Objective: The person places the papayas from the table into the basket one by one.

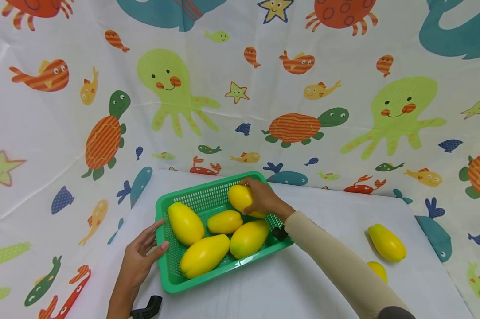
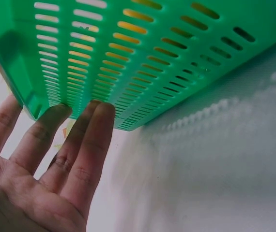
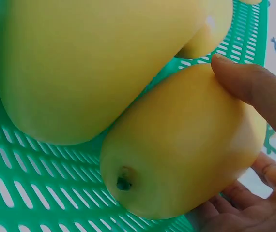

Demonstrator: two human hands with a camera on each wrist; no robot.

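Note:
A green plastic basket (image 1: 208, 278) with slotted walls holds several yellow papayas, one of them a large papaya (image 1: 185, 223) at its left end. At the basket's far right, my right hand (image 1: 267, 198) grips a papaya (image 1: 240, 197). In the right wrist view, the thumb lies on top of this papaya (image 3: 181, 145), the other fingers are below, and its stem end faces the camera. My left hand (image 1: 142, 252) is at the basket's left end, fingers spread. In the left wrist view, its fingertips (image 2: 104, 113) reach the slotted wall.
To the right on the white-covered table (image 1: 323, 288) lie a papaya (image 1: 387, 243) and another yellow fruit (image 1: 377, 270), partly hidden by the right sleeve. A sea-animal print curtain (image 1: 224, 66) hangs behind and at the sides.

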